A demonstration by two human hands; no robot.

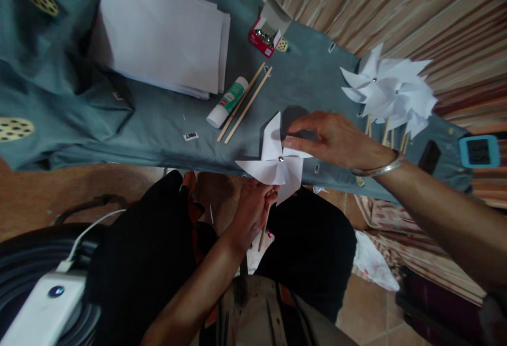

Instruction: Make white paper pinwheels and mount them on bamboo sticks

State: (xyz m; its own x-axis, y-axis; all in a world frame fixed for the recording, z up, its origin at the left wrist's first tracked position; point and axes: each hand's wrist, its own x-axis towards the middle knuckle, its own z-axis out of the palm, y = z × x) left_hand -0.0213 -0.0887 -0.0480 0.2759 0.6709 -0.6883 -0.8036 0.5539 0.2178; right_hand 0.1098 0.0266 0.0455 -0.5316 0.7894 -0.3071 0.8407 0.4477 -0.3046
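A white paper pinwheel with a silver pin at its centre hangs over the table's front edge. My left hand is closed around its wooden stick, just under the paper blades. Above the right side of the pinwheel is my right hand, its thumb and fingers apart and the thumb against or just over a blade. That wrist wears a silver bangle. Two loose wooden sticks lie beside a green-and-white glue stick on the table.
A stack of white paper lies at the left on the green tablecloth. Farther back stands an open red box of metal pins. Several finished pinwheels are at the right, near a dark object and a blue-framed device.
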